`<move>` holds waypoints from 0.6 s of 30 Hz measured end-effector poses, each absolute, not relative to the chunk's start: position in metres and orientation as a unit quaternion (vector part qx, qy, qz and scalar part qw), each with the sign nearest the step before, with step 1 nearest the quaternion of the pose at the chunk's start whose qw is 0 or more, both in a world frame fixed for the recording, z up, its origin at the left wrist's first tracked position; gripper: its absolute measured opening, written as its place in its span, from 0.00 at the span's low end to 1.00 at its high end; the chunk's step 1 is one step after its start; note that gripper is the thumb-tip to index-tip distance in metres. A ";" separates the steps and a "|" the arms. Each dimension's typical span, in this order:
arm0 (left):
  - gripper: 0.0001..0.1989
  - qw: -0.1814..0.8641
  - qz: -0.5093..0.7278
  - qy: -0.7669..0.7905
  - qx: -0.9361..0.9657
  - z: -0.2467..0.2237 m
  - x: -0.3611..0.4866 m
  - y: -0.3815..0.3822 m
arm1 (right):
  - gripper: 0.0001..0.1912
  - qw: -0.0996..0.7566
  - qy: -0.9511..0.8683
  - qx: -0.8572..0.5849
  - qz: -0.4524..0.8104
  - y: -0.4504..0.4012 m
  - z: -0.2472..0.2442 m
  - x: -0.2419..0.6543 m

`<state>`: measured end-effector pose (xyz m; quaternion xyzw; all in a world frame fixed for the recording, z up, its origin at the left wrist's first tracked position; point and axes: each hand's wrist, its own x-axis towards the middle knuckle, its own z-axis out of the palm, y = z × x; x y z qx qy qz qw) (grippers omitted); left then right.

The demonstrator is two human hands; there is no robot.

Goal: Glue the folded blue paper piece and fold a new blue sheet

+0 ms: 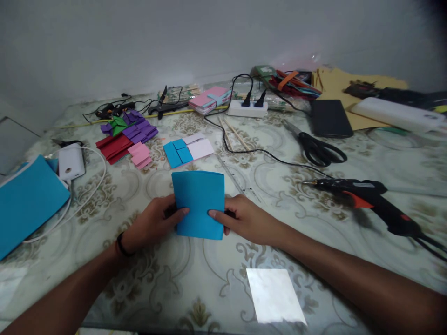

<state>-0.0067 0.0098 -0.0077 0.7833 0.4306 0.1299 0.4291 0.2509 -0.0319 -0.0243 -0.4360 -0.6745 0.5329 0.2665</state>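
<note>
A blue sheet of paper (pixel 199 193), folded into a small rectangle, is held up above the table between both hands. My left hand (pixel 159 218) pinches its left edge, thumb on the near face and fingers behind. On the opposite edge, my right hand (pixel 244 217) grips it the same way. Just beyond it lies a small card with blue folded flaps (pixel 178 152) and white parts. Pink folded paper pieces (pixel 140 155), a red folded paper (pixel 113 146) and purple folded papers (pixel 141 130) rest to the left of that card.
A black glue gun (pixel 366 190) and black-handled scissors (pixel 319 148) lie at right. A transparent ruler (pixel 240 179) lies behind my right hand. At left are large blue sheets (pixel 31 200) and a white power bank (pixel 71 162) with its cable. A power strip (pixel 247 109) stands at the back.
</note>
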 end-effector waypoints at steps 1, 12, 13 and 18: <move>0.19 0.429 0.126 0.432 0.783 -0.008 -0.007 0.010 | 0.28 0.266 -0.674 -0.436 0.534 -0.032 -0.024 0.251; 0.19 0.423 0.125 0.429 0.788 -0.007 -0.006 0.010 | 0.26 0.274 -0.675 -0.427 0.536 -0.032 -0.027 0.252; 0.19 0.425 0.124 0.431 0.787 -0.007 -0.006 0.010 | 0.26 0.275 -0.674 -0.426 0.537 -0.032 -0.027 0.252; 0.18 0.431 0.118 0.435 0.782 -0.007 -0.007 0.009 | 0.23 0.270 -0.675 -0.434 0.533 -0.031 -0.027 0.251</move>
